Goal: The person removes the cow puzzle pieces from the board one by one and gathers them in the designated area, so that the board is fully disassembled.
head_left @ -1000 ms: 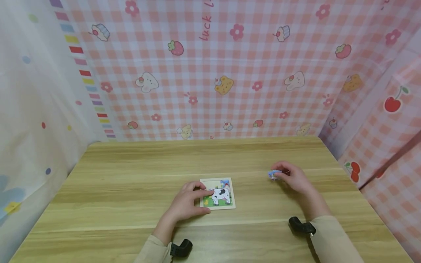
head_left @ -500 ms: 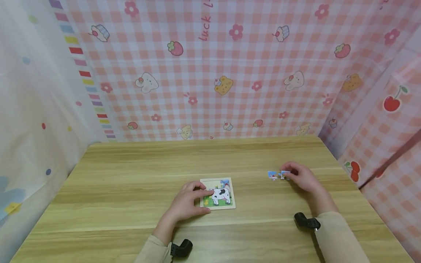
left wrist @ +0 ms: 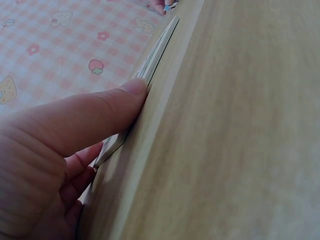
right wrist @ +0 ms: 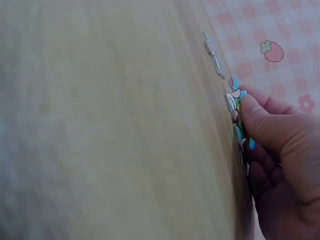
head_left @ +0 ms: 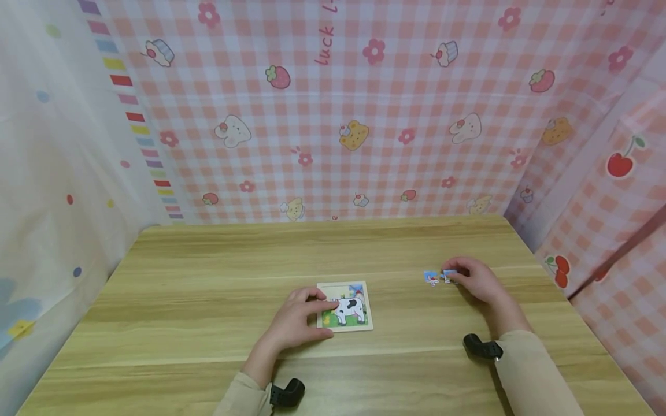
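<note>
A small square jigsaw puzzle board (head_left: 370, 312) with a pale wooden frame lies at the middle of the table. Its picture shows a black-and-white cow (head_left: 352, 311) on green, with bare wood at the upper left. My left hand (head_left: 296, 320) holds the board from its left side, thumb along the near edge and index finger reaching over the cow. Farther right, my right hand (head_left: 476, 281) pinches a blue-and-white puzzle piece (head_left: 447, 276), partly covered by the fingers. Just left of it, another blue puzzle piece (head_left: 430, 278) lies flat on the table.
The wood-grain table (head_left: 208, 277) reaches back to a pink checked curtain (head_left: 312, 173). More curtains hang along both sides. Black wrist mounts (head_left: 287, 393) are strapped at both sleeves.
My right hand has moved right, away from the left blue piece, which now lies uncovered, and on to the piece beside it. The left hand and the board stay in place.
</note>
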Motion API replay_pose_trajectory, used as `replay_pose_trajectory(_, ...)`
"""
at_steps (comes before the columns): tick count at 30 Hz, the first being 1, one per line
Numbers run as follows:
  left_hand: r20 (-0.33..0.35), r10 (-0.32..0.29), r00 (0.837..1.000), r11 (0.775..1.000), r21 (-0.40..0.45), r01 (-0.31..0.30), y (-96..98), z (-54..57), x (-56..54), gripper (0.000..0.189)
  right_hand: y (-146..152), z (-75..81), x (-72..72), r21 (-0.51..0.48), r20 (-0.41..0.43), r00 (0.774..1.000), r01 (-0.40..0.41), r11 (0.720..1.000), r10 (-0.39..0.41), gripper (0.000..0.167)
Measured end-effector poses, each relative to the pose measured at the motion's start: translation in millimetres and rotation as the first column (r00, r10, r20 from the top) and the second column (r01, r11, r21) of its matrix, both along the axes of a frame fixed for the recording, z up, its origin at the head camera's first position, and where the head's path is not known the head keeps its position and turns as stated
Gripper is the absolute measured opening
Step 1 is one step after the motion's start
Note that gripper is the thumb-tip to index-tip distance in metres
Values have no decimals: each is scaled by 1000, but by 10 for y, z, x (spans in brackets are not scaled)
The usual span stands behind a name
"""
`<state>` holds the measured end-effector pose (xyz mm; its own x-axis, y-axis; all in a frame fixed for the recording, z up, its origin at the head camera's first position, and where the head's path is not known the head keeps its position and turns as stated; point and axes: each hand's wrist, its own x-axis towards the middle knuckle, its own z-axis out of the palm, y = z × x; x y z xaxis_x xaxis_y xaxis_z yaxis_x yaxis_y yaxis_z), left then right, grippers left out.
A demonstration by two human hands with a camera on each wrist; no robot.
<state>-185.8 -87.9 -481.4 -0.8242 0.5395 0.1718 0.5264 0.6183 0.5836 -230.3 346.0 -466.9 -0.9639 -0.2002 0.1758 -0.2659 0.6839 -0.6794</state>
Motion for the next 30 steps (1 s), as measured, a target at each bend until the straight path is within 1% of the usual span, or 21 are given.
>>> replay_pose_trajectory(3, -5, 0, 1000, 1000, 7, 0, -1, -9, 1, 52, 6, -32, -18, 23, -33, 999, 3, 1000, -2, 12)
replay_pose_trajectory(7, 20, 3, 1000, 1000, 12, -4, -2, 0, 6, 52, 17, -65, -35, 54, -69, 998, 5, 999, -2, 11)
replay_pose_trajectory(10, 34, 4, 999, 1000, 13, -5, -2, 3, 7, 52, 22, -76, -39, 57, -81, 997, 3, 998, 2, 11)
replay_pose_trajectory(12, 32, 3, 999, 1000, 13, -3, -2, 4, 7, 52, 24, -82, -39, 57, -86, 996, 4, 998, 1, 11)
replay_pose_trajectory(24, 23, 1, 1000, 1000, 5, -1, -7, 0, -2, 53, 18, -95, -35, 68, -48, 998, 33, 997, -30, 12)
replay_pose_trajectory(26, 18, -1, 1000, 1000, 6, 1, -9, 0, -2, 53, 26, -93, -28, 58, -60, 998, 29, 998, -25, 14)
replay_pose_trajectory(30, 14, -3, 1000, 1000, 12, 3, -11, -5, -6, 53, 58, -85, 4, -8, -91, 996, 27, 1000, -27, 21)
